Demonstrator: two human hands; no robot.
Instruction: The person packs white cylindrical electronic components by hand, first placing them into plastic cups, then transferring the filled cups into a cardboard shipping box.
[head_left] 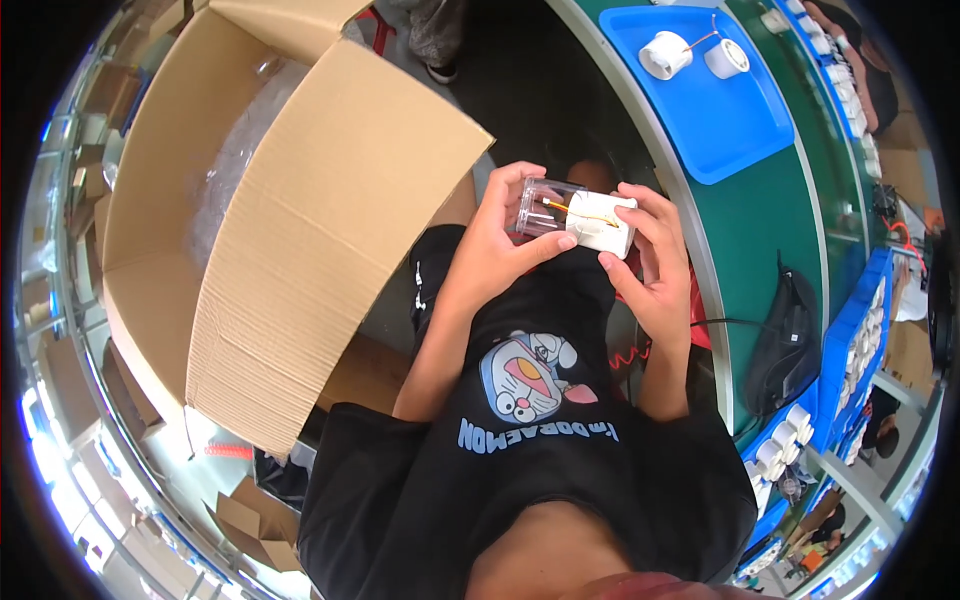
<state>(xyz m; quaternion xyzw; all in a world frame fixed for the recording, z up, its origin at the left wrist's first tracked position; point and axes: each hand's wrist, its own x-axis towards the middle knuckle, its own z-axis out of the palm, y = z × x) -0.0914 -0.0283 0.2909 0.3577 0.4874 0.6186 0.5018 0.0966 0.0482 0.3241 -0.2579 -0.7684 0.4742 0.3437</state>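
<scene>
In front of my chest, both hands hold two parts end to end. My left hand [505, 235] is closed around a clear plastic cup-shaped housing [535, 205], with the thumb reaching to the white part. My right hand [655, 245] grips a white cylinder [598, 222] by its right end, fingers on top and thumb below. Orange and dark wires with a small white connector [548, 202] run along the cylinder into the clear housing. The cylinder's left end meets the housing's mouth; how far it sits inside I cannot tell.
A large open cardboard box [290, 250] with clear plastic inside stands at my left. On the green bench [730, 230] at right lie a blue tray [740, 130] with two white cylinders and a black bag [785, 345]. Blue bins [830, 400] hold several white parts.
</scene>
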